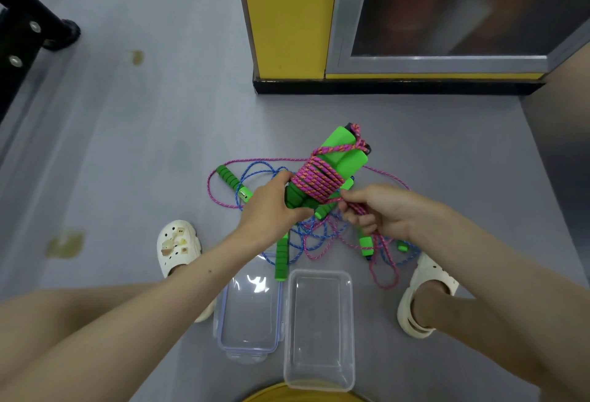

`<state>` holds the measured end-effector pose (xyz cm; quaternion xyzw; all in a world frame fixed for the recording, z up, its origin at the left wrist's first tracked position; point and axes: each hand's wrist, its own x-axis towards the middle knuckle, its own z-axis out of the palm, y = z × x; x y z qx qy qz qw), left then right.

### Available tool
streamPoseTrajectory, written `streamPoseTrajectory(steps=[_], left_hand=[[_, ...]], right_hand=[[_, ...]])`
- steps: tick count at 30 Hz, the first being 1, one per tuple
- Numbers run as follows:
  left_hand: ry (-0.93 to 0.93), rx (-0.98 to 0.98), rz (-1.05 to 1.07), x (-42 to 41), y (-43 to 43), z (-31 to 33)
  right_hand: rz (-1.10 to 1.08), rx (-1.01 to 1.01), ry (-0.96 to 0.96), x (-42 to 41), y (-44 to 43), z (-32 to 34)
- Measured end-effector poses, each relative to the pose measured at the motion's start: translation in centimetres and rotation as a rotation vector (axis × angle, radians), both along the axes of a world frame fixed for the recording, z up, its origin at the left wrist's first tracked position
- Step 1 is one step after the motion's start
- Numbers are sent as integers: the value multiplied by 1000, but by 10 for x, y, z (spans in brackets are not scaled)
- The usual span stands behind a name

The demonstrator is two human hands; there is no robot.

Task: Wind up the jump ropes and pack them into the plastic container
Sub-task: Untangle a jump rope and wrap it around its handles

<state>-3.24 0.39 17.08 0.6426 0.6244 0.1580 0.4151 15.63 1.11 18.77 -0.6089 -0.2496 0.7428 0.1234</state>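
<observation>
left hand (271, 207) gripping green handles (343, 154), pink rope (316, 181) coiled tight around them, right hand (376, 213) pinching its tail

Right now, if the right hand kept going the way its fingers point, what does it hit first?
The right hand points left, pinching the pink rope. Going straight on, it would probably meet the wound handles first, then the left hand gripping them. Depth is hard to judge from one view.
</observation>
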Motion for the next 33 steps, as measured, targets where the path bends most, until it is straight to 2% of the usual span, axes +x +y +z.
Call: streamPoseTrajectory(steps=[6, 13, 16, 20, 23, 26, 28, 30, 33], left_hand=[[381, 290, -116, 2, -9, 1], [443, 505, -176, 4, -14, 0], [593, 612, -227, 3, -12, -2], [681, 766, -281, 4, -10, -5], [654, 812, -290, 5, -11, -13], [542, 732, -308, 4, -14, -14], [414, 481, -313, 5, -13, -5], [200, 186, -232, 4, -12, 4], [-39, -102, -102, -2, -5, 5]], right_hand=[[-62, -62, 143, 3, 2, 1], [-27, 2, 134, 3, -1, -1], [-15, 39, 159, 0, -3, 1], [-145, 1, 172, -7, -4, 0], [-196, 17, 96, -11, -4, 0], [-216, 87, 59, -11, 0, -1], [-203, 139, 64, -7, 2, 0], [-130, 179, 74, -3, 1, 2], [-23, 194, 128, 1, -4, 3]])
